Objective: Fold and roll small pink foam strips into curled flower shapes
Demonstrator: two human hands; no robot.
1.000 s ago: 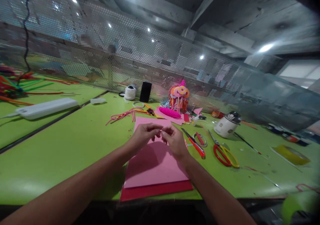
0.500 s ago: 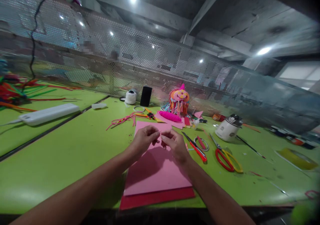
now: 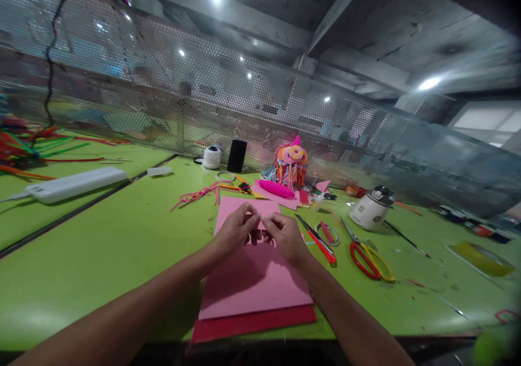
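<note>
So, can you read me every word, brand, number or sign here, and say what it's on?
None can be read.
White bottle with dark lid: small marks, too small to read.
White power strip: any print is too small to read.
Black phone: no text shows.
Pink top sheet: no writing shows.

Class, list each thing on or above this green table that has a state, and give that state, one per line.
Left hand: fingers curled; any grip too small to tell
Right hand: likewise
Pink sheet: flat, over the red sheet
Red sheet: mostly covered, front edge showing
Black phone: propped upright, screen dark
White kettle-like pot: dark top on
Scissors: lying down, handles apart
</note>
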